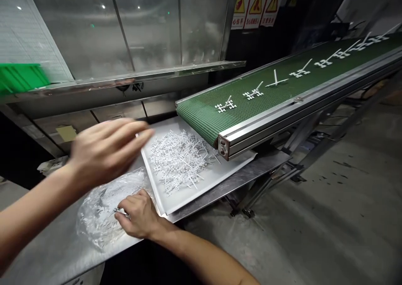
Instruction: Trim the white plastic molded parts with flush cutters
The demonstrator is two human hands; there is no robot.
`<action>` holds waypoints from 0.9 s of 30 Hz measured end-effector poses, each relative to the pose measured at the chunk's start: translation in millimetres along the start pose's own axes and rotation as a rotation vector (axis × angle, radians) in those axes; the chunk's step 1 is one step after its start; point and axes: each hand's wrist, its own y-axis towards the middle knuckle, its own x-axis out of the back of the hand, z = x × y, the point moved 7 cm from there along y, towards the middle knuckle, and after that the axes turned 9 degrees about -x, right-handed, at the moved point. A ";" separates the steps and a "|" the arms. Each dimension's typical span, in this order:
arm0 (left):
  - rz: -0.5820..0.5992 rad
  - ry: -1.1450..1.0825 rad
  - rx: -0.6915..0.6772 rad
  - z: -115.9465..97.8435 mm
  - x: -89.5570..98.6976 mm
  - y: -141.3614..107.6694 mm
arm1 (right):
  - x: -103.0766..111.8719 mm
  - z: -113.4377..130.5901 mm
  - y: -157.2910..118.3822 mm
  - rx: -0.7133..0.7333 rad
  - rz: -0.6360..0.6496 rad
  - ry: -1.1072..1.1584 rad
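Note:
My left hand (108, 151) is raised over the near left corner of the white tray, blurred by motion; its fingers point right, and whether it holds anything is hidden. My right hand (138, 214) is closed in a pinch on a small metal tool (122, 212), over the clear plastic bag (91, 218). Small white pieces (105, 224) lie in the bag. Beside it stands the white tray (169, 203), with a heap of white branched plastic parts (180, 161) in it.
A green conveyor belt (201, 109) slopes up to the right from above the tray, carrying several white branched parts (253, 92). A green bin (23, 77) sits on a metal shelf (163, 74) at the left. Warning signs (256, 6) hang behind.

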 end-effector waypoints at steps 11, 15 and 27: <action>0.552 0.363 -0.443 -6.4 -246.3 176.0 | 3.4 0.3 3.0 0.001 -0.014 -0.019; 0.572 0.311 -0.396 12.3 -270.9 181.9 | 9.2 2.9 2.0 0.008 -0.010 0.000; 0.257 0.220 0.136 92.0 -58.3 40.7 | 22.1 -0.9 -2.5 -0.026 0.013 0.191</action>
